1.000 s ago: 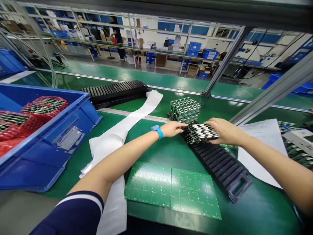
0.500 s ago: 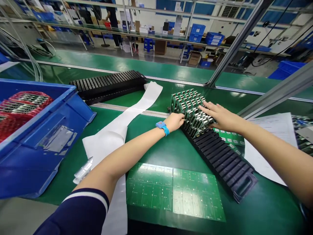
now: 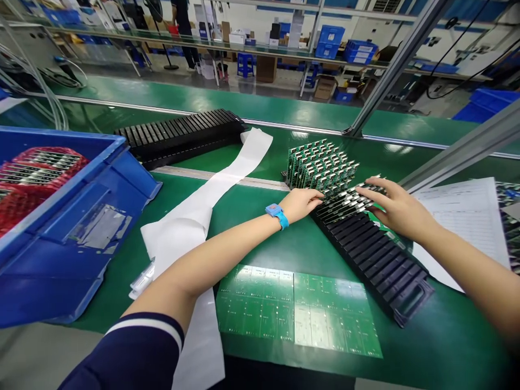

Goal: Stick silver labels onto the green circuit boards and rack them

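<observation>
Green circuit boards (image 3: 319, 165) stand in rows in a black slotted rack (image 3: 365, 257). The nearest boards (image 3: 345, 205) lean over toward the rack's front end, apart from the upright ones behind. My left hand (image 3: 303, 205), with a blue wrist strap (image 3: 277, 215), pinches the left edges of these leaning boards. On their other side my right hand (image 3: 400, 211) has its fingers bent over the right edges, thumb below. How many boards the hands hold cannot be made out. The rack's front slots show no boards.
Two flat green panels (image 3: 255, 303) lie at the table's front edge. White foam sheet (image 3: 179, 233) runs beside my left arm. A blue bin (image 3: 101, 233) with red-wrapped boards stands left, a second black rack (image 3: 182, 135) behind. Paper (image 3: 459, 216) and a metal post (image 3: 398, 65) are at right.
The nearest boards lean over further to the right, opening a gap from the upright ones. My right hand has moved right with them; my left hand has shifted slightly right.
</observation>
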Tool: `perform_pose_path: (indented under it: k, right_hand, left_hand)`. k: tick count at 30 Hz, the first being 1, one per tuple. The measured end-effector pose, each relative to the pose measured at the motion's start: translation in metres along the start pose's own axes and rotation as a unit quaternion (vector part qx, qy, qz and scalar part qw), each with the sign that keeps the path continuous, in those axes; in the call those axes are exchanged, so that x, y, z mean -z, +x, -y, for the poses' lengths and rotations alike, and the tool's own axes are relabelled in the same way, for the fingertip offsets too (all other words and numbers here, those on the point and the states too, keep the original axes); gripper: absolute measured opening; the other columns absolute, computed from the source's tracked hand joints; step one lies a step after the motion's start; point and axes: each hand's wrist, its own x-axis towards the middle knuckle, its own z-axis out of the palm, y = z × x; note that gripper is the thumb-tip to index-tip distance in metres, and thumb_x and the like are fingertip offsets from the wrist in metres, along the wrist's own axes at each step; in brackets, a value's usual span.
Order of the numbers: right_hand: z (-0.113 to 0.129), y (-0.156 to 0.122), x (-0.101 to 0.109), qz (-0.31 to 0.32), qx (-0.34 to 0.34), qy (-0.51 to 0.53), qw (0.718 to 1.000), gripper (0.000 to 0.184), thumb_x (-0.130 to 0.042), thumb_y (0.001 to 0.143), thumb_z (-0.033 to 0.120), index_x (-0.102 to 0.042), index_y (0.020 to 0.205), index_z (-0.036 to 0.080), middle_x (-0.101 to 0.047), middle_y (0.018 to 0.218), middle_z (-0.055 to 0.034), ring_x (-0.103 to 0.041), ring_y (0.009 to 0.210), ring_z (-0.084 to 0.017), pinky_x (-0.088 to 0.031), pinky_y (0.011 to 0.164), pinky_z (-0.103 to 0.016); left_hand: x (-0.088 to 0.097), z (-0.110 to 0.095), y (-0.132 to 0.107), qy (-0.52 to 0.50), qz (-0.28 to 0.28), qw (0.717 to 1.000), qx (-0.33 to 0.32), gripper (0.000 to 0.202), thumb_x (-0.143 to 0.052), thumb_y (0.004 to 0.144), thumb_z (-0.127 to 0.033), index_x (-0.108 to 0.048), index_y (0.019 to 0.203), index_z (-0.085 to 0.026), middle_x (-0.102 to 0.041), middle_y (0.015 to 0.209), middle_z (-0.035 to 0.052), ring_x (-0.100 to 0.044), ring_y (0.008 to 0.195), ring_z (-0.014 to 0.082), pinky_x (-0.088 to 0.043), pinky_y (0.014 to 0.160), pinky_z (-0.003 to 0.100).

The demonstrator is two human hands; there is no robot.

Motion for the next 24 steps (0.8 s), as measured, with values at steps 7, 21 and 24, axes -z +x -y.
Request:
perform_pose_path:
  k: [7,21,24]
  right_hand:
    - [-0.003,0.015,0.001,0.024,0.03,0.011,0.999,0.067,-0.044,0.082,0.008,-0.022,0.141,0.031,-0.038,0.141,-0.0084,-0.037,0.127,-0.029,-0.033,0.103,-0.052]
    - [0.0,0.01,0.007,0.029,0.024,-0.006,0.999,0.038,-0.046,0.076,0.01,-0.054,0.111,0.02,-0.059,0.105,-0.0117,-0.054,0.1,-0.027,-0.043,0.086,-0.044]
    - [-0.004,0.011,0.012,0.066,0.023,0.013,0.997,0.035,-0.046,0.067,0.007,-0.056,0.098,0.02,-0.062,0.09,-0.0096,-0.056,0.09,-0.027,-0.045,0.079,-0.042]
  left_hand:
    - [-0.014,0.004,0.009,-0.023,-0.002,0.999,0.032,0.003,-0.057,0.08,-0.016,-0.061,0.08,-0.016,-0.069,0.073,0.0019,-0.065,0.071,0.0141,-0.051,0.069,0.026]
    - [-0.011,0.0,0.01,-0.007,-0.076,0.996,0.053,0.004,-0.055,0.078,-0.016,-0.058,0.079,-0.017,-0.067,0.076,0.0026,-0.063,0.071,0.0142,-0.049,0.068,0.025]
    - [-0.011,-0.008,0.014,0.006,-0.096,0.995,0.039,0.006,-0.053,0.078,-0.015,-0.057,0.082,-0.017,-0.066,0.079,0.0032,-0.062,0.073,0.0152,-0.048,0.069,0.026]
